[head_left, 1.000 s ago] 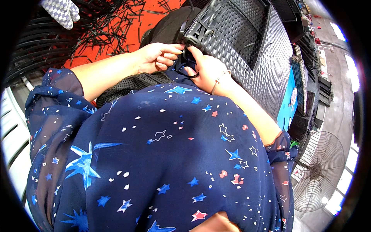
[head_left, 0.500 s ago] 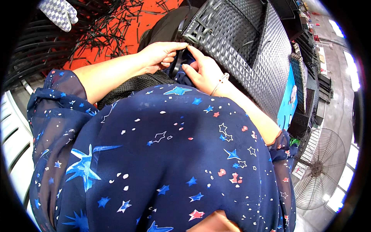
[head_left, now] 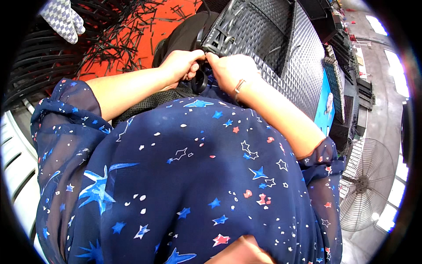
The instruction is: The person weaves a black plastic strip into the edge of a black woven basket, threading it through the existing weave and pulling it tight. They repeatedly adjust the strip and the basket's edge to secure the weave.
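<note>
The left hand [head_left: 180,66] and right hand [head_left: 237,72] meet at the near corner of a black wicker furniture piece [head_left: 303,61], a looped flat black strip [head_left: 198,89] just beneath them. The left grip appears to pinch the strip; whether the right does cannot be told. The step looks like working the strip at that edge; the next move calls for steady tension.

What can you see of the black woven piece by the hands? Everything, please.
The black woven piece looks like plastic wicker: glossy flat strips, tightly woven, in panels meeting at an angle around a shadowed recess. It sits slanted in view. Loose strip ends poke out at its near left corner, close to the left grip and right grip; exact contact is hidden.
</note>
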Action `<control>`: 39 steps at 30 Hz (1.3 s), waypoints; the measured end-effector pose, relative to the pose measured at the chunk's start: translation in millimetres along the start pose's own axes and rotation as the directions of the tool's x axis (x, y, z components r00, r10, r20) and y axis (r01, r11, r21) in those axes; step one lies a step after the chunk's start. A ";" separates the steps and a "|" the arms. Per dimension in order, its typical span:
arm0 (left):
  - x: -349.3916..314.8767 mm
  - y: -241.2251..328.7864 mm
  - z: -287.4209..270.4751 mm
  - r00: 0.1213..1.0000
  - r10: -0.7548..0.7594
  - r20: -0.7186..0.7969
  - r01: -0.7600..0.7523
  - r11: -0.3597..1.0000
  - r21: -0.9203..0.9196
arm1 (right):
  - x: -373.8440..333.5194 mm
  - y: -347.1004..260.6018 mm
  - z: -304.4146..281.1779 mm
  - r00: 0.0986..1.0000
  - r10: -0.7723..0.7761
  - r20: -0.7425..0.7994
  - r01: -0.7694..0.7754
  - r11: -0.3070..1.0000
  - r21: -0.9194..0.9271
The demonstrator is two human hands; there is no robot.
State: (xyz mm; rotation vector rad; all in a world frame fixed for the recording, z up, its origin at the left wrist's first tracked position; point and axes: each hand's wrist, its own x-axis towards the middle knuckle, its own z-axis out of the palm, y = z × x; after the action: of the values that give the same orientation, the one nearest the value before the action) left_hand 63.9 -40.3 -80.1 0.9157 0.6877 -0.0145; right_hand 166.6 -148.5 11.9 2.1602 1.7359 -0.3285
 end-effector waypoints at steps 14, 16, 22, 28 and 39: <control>8.1 -7.5 -13.4 0.993 -0.023 0.119 0.022 1.000 0.009 | 27.9 3.0 -23.4 0.968 -0.207 0.141 0.227 0.962 -0.149; 11.5 -9.7 -14.8 0.991 -0.027 0.129 0.029 0.999 -0.013 | 26.1 0.7 -22.8 0.966 -0.214 0.145 0.233 0.964 -0.130; 12.0 -10.6 -14.5 0.986 -0.037 0.161 0.034 0.999 0.017 | 7.0 5.4 -9.0 0.956 -0.141 0.258 0.193 0.963 -0.189; 14.2 -13.7 -17.9 0.978 -0.059 0.198 0.055 0.998 0.027 | 12.1 12.8 -15.7 0.956 -0.107 0.275 0.126 0.990 -0.055; 10.4 -11.2 -23.7 0.932 -0.083 0.353 0.131 0.985 -0.112 | 30.2 5.4 -23.0 0.968 -0.214 0.131 0.229 0.966 -0.116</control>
State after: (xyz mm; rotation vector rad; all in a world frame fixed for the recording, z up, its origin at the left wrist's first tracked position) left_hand 56.0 -27.1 -103.7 0.7206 0.4022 -0.2208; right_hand 177.8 -113.2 21.7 1.8221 1.8799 -0.3805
